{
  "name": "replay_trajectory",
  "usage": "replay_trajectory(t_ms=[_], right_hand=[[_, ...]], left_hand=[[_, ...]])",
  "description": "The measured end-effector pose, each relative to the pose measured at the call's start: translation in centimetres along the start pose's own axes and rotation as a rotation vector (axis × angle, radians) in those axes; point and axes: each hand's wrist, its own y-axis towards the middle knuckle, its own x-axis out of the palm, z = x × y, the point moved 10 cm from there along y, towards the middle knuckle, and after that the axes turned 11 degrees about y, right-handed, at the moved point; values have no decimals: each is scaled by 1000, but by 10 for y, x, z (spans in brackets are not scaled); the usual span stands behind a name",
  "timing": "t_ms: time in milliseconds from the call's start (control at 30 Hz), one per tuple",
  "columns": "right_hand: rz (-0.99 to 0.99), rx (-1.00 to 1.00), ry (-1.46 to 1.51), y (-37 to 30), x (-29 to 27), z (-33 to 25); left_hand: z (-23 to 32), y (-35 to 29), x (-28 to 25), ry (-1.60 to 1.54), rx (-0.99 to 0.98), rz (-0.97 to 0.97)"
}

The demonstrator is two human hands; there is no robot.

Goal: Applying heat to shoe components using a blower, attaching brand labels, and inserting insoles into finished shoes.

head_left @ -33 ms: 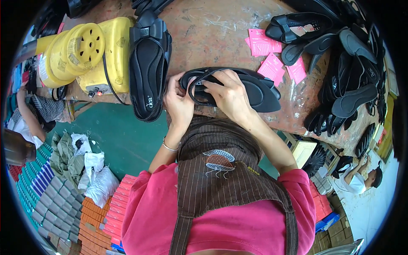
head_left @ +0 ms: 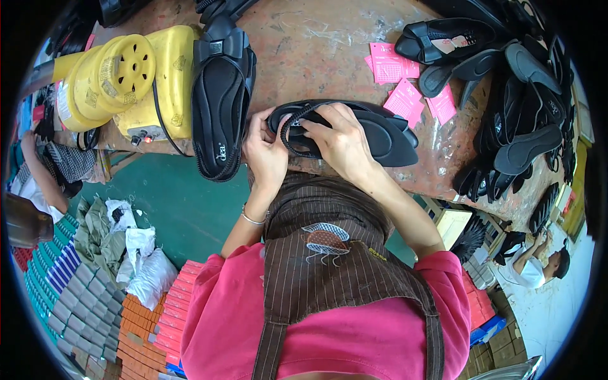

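Observation:
A black flat shoe (head_left: 379,115) lies sideways at the table's near edge, heel to the left and toe to the right. My left hand (head_left: 266,155) grips its heel end, fingers behind and thumb at the braided rim. The bent fingers of my right hand (head_left: 345,140) reach into the opening, closed on the shoe near the heel, where pale print on the lining shows. A smooth black insole (head_left: 387,147) shows at the forefoot, right of this hand; I cannot tell how it sits in the shoe. Another black shoe with a bow (head_left: 221,95) stands left of my hands.
A yellow blower-like machine (head_left: 136,69) with a cable stands at the left. Pink cards (head_left: 405,101) lie right of centre, beside a pile of black shoes and insoles (head_left: 529,149). Stacked boxes (head_left: 85,297) and a white bag (head_left: 152,275) are low on the left. Another person (head_left: 535,269) is far right.

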Motion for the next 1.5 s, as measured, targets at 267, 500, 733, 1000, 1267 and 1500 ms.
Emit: replay_trajectory(t_ms=[267, 500, 733, 1000, 1267, 1500], right_hand=[[-296, -269, 34, -2, 27, -16], [-109, -52, -388, -23, 1, -16], [388, 101, -450, -31, -80, -20], [572, 241, 87, -4, -123, -1], [59, 42, -32, -67, -60, -49], [212, 48, -341, -49, -13, -23]], left_hand=[[-13, 12, 3, 14, -6, -35], [2, 18, 1, 138, 58, -87], [-17, -50, -16, 82, -167, -197], [59, -119, 7, 412, 640, -227], [50, -156, 52, 639, 898, -395], [35, -157, 64, 706, 879, -471]])
